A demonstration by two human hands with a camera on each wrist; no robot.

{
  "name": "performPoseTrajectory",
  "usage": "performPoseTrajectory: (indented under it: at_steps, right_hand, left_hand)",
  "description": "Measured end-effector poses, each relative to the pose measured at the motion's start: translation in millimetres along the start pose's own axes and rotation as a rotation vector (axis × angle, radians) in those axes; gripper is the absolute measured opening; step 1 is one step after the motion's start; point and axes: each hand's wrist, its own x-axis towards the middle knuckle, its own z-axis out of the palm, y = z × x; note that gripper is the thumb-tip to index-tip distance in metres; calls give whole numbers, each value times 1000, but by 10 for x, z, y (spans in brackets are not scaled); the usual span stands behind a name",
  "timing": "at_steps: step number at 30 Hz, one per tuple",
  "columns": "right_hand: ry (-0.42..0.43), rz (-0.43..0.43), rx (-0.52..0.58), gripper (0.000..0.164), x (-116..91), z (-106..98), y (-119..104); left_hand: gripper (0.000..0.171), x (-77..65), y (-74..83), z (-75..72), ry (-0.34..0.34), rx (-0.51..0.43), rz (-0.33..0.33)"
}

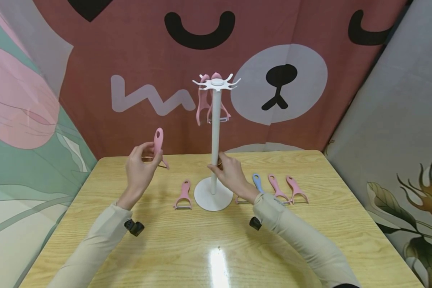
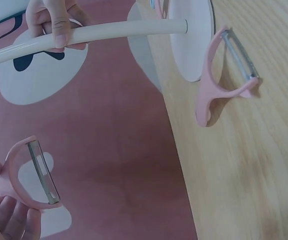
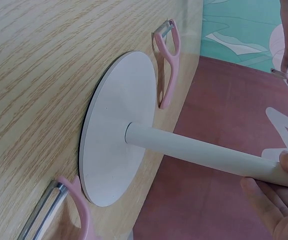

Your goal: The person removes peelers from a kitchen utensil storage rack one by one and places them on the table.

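Note:
A white stand with a round base and a ring of hooks rises from the table. Pink peelers hang from its hooks at the back left. My right hand grips the pole low down, thumb on one side and fingers on the other, as the right wrist view also shows. Left of the stand, my left hand pinches a pink peeler in the air, handle hole upward. Its metal blade shows in the left wrist view, below the fingers. Another pink peeler lies on the table just left of the base.
Right of the base lie a blue peeler and pink peelers, partly hidden by the right forearm. The wooden table ends at a red printed cloth behind the stand.

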Motion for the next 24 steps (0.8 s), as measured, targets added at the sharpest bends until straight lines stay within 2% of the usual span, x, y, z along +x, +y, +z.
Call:
performPoseTrajectory:
  at_steps: [8,15,24]
  right_hand:
    - [8,-1,-7,21,5,1,-15]
    - [2,6,-7,23,-1,4,-12]
    - [8,1,-13,23,0,5,-16]
  left_hand:
    - [35,-74,-63,-13,-40,46,-43]
    - [34,-132,-164,-29,-86,79,-48]
    - [36,-175,-190,-59,-162,123,-94]
